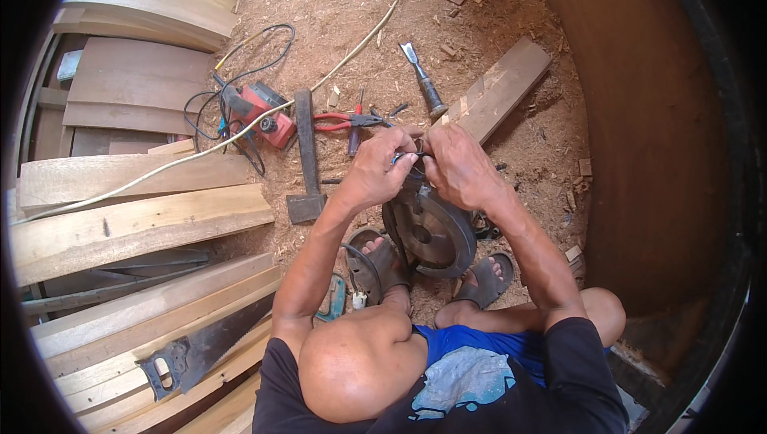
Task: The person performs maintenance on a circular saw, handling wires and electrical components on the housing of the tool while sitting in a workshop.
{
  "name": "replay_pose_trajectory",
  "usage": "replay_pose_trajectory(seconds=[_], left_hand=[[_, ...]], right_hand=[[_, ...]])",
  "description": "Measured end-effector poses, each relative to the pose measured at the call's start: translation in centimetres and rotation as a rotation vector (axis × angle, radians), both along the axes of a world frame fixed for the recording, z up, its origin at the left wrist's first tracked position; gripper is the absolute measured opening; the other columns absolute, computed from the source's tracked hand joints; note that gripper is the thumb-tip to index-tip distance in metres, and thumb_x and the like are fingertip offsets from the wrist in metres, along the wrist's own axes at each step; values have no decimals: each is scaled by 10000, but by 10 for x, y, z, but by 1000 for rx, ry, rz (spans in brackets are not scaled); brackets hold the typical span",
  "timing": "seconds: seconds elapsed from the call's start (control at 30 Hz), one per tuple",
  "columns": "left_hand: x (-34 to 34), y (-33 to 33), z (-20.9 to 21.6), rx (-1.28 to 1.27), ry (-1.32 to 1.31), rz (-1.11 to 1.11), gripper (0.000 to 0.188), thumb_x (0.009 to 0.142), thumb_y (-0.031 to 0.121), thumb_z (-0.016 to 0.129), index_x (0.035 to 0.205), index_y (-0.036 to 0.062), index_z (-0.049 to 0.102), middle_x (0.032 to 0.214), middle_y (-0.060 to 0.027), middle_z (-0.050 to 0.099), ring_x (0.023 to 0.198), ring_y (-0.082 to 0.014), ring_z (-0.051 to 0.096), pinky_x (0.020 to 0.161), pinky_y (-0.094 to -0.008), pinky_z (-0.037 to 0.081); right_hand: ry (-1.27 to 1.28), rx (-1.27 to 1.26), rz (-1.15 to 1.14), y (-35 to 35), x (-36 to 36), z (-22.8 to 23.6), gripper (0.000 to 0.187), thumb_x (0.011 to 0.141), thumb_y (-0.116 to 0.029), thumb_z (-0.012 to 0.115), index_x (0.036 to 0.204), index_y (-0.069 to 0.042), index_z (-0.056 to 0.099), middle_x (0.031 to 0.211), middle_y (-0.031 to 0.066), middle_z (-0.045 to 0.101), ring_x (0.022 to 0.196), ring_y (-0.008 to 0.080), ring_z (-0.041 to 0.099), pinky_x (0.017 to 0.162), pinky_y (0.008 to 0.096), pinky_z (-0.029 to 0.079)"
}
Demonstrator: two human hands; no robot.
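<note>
My left hand point(375, 169) and my right hand point(462, 164) meet in the middle, fingertips pinched together. Between them runs a thin dark wire point(411, 154) with a bit of blue by the left fingertips; its ends are hidden by the fingers. Right below the hands, a dark circular saw point(427, 230) stands between my sandalled feet, its round guard facing me. Just beyond the left hand lie red-handled pliers point(334, 122) and a screwdriver point(355, 134). A chisel point(424, 83) rests on the sawdust past the right hand.
A hatchet-like tool point(307, 154) and a red power planer point(268, 114) with coiled cord lie at left. A pale cable point(343, 63) crosses the floor. Boards point(136, 230) and a handsaw point(200, 354) fill the left side. A plank point(503, 87) lies ahead; a brown panel point(655, 154) borders the right.
</note>
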State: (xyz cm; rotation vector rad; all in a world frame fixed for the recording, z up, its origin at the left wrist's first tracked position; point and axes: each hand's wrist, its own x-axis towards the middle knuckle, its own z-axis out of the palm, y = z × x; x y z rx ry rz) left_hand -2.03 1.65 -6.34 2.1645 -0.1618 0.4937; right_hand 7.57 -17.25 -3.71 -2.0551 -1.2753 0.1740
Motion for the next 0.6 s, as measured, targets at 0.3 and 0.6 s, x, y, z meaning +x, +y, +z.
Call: replay_pose_trajectory(seconds=[0.3, 0.6], left_hand=[[-4, 9, -12, -271, 457, 33, 95, 994, 80, 661, 1010, 0, 614, 976, -55, 669, 877, -133, 631, 792, -329, 542], [-2, 2, -4, -367, 492, 101, 135, 972, 115, 696, 1000, -7, 644, 880, -87, 677, 780, -172, 613, 722, -350, 507]], right_hand=[[137, -38, -338, -12, -32, 19, 259, 889, -200, 778, 989, 28, 708, 956, 229, 686, 932, 434, 661, 835, 540, 505], [32, -100, -459, 6, -73, 0, 298, 868, -268, 807, 989, -4, 743, 962, 219, 684, 919, 418, 614, 828, 528, 465]])
